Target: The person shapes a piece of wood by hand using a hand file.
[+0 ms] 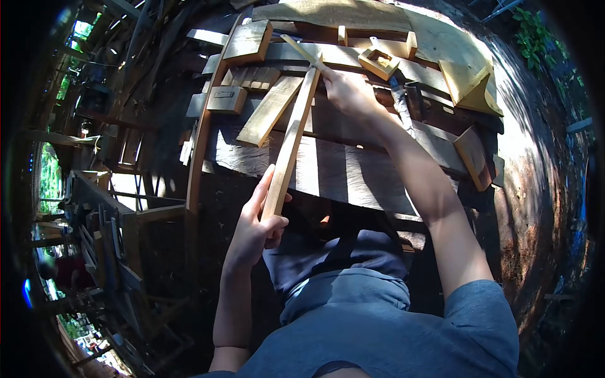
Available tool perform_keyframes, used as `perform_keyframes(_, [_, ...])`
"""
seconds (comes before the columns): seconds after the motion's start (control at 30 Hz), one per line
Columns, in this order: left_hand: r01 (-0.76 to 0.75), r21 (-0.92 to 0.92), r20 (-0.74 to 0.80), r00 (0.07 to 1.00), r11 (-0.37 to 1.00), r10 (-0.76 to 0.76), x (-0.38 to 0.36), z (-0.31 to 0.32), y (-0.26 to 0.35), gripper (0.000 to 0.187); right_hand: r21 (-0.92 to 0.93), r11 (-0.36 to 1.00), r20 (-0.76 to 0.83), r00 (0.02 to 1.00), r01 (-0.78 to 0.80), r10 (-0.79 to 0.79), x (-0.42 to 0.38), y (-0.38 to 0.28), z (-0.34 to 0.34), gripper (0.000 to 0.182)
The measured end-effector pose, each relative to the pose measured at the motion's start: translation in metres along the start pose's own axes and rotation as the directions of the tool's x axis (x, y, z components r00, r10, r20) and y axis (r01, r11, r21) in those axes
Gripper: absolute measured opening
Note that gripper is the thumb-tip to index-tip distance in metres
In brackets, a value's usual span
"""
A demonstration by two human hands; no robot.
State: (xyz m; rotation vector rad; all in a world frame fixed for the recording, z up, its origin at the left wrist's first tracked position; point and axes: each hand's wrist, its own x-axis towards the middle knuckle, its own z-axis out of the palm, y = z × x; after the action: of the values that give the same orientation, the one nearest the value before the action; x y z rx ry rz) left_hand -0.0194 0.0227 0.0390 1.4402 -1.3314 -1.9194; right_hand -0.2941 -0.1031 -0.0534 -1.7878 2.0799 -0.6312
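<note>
A long, narrow wooden bar (292, 142) slants from near my body up over the workbench (353, 173). My left hand (258, 217) is wrapped round its near end, with the index finger stretched along its side. At the far end, my right hand (346, 88) grips a thin wooden strip (299, 50), which lies across the bar's tip and points up and left. The right fingertips are partly hidden behind the hand. Just left of the bar, a flat board (271, 113) rests on the bench.
Wood blocks (249, 41) and a smaller block (227, 99) lie at the bench's left. A small hollow wooden box (379, 62) sits beyond my right hand. Angled wooden pieces (469, 85) stand at the right. A long upright plank (200, 145) runs along the left edge.
</note>
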Motion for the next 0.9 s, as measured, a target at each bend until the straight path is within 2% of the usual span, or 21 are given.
perform_keyframes(0.03, [0.013,-0.084,0.008,1.0,0.996,-0.012,-0.002,-0.002,0.001,0.091,-0.08,0.996,-0.016,0.999,-0.03,0.029,0.018,0.003,0.005,0.043])
perform_keyframes(0.07, [0.01,-0.083,0.004,1.0,0.996,-0.01,-0.003,-0.004,-0.001,0.091,-0.024,0.997,-0.042,0.997,-0.072,0.071,0.032,0.004,0.011,0.041])
perform_keyframes(0.13, [-0.136,-0.2,-0.045,0.991,0.97,0.13,-0.003,-0.007,-0.011,0.089,-0.018,0.999,-0.212,0.976,0.036,-0.039,0.049,0.017,0.022,0.04])
perform_keyframes(0.17, [-0.183,-0.239,0.012,0.981,0.954,0.192,-0.005,-0.012,-0.013,0.087,-0.018,0.999,-0.215,0.976,0.036,-0.039,0.056,0.023,0.027,0.04])
perform_keyframes(0.2, [-0.182,-0.237,0.015,0.982,0.954,0.191,-0.008,-0.012,-0.016,0.087,0.011,0.994,-0.265,0.959,0.106,-0.1,0.059,0.028,0.032,0.04])
perform_keyframes(0.23, [-0.291,-0.105,0.01,0.956,0.951,0.293,-0.01,-0.011,-0.019,0.085,0.033,0.984,-0.316,0.936,0.177,-0.157,0.061,0.034,0.035,0.04])
perform_keyframes(0.27, [-0.392,0.027,0.019,0.92,0.919,0.392,-0.011,-0.009,-0.021,0.083,0.032,0.985,-0.316,0.936,0.172,-0.153,0.058,0.033,0.032,0.04])
perform_keyframes(0.3, [-0.425,0.079,-0.01,0.904,0.902,0.427,-0.01,-0.005,-0.023,0.072,0.038,0.99,-0.268,0.955,0.139,-0.124,0.053,0.027,0.024,0.04])
perform_keyframes(0.33, [-0.425,0.079,-0.011,0.904,0.902,0.427,-0.011,-0.003,-0.024,0.072,0.045,0.993,-0.219,0.971,0.108,-0.096,0.047,0.018,0.018,0.039])
perform_keyframes(0.4, [-0.301,-0.038,-0.156,0.944,0.953,0.291,-0.009,-0.002,-0.021,0.063,0.069,0.989,-0.032,0.991,-0.129,0.131,0.026,-0.006,0.011,0.041])
perform_keyframes(0.47, [-0.337,-0.229,-0.247,0.928,0.913,0.28,-0.009,0.001,-0.014,0.05,0.412,0.909,0.085,0.996,-0.066,0.034,-0.026,-0.031,0.005,0.045])
perform_keyframes(0.5, [-0.29,-0.363,-0.27,0.942,0.886,0.198,-0.01,-0.001,-0.014,0.045,0.182,0.978,0.002,0.994,0.106,-0.108,-0.05,-0.043,0.018,0.049])
perform_keyframes(0.53, [-0.244,-0.488,-0.282,0.953,0.838,0.112,-0.011,-0.004,-0.015,0.041,-0.063,0.963,-0.044,0.963,0.262,-0.265,-0.072,-0.054,0.031,0.054])
perform_keyframes(0.6, [-0.217,-0.433,-0.28,0.955,0.875,0.098,-0.012,-0.008,-0.016,0.039,0.047,0.968,-0.026,0.969,0.248,-0.247,-0.102,-0.074,0.018,0.057])
perform_keyframes(0.63, [-0.192,-0.38,-0.265,0.96,0.905,0.092,-0.013,-0.009,-0.016,0.036,0.0,0.95,-0.111,0.945,0.311,-0.309,-0.096,-0.063,0.023,0.058])
perform_keyframes(0.67, [-0.179,-0.38,-0.269,0.96,0.908,0.077,-0.016,-0.007,-0.015,0.036,-0.007,0.974,-0.083,0.971,0.225,-0.225,-0.083,-0.057,0.017,0.052])
perform_keyframes(0.73, [-0.18,-0.233,-0.287,0.952,0.956,0.109,-0.017,0.005,-0.006,0.037,0.3,0.951,0.094,0.995,-0.069,0.042,-0.051,-0.054,-0.008,0.037])
perform_keyframes(0.8, [-0.209,-0.31,-0.315,0.943,0.927,0.107,-0.016,0.008,-0.006,0.035,0.141,0.974,-0.107,0.981,0.178,-0.164,-0.019,-0.033,0.013,0.027])
perform_keyframes(0.83, [-0.223,-0.305,-0.32,0.94,0.926,0.121,-0.015,0.005,-0.008,0.035,0.087,0.981,-0.156,0.975,0.175,-0.16,-0.024,-0.029,0.017,0.027])
perform_keyframes(0.87, [-0.235,-0.3,-0.326,0.936,0.924,0.132,-0.013,0.002,-0.008,0.034,0.074,0.989,-0.058,0.991,0.126,-0.121,-0.023,-0.033,0.015,0.026])
perform_keyframes(0.9, [-0.241,-0.303,-0.331,0.934,0.922,0.136,-0.012,0.002,-0.006,0.034,0.182,0.978,-0.017,0.995,0.105,-0.103,-0.033,-0.041,0.006,0.028])
